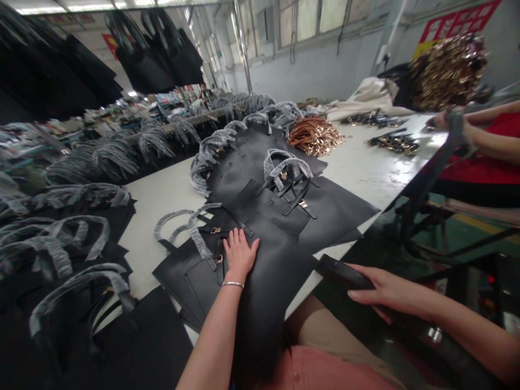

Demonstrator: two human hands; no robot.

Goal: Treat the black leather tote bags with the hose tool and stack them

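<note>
Two hands on a long white tabletop (357,173), among black leather totes.
The left hand (240,254), a thin bangle (233,284) at its wrist, lies flat on the nearest tote (276,276), fingers open and spread. The right hand (390,292) curls its fingers around a flat black slab (343,272) just off the tabletop's front edge. Further totes (284,208) overlap across the surface, their handles wrapped in clear plastic, and rows of them run away to the left. Beyond lie a heap of tan straps (314,135) with gold fittings and smaller bunches of black straps (394,143). At the right edge, a co-worker's hands (447,122) reach over the tabletop from a red top (487,162). Black bags (150,54) hang overhead, before a grey wall (309,70) and high windows (312,16); the floor (475,216) shows green.
</note>
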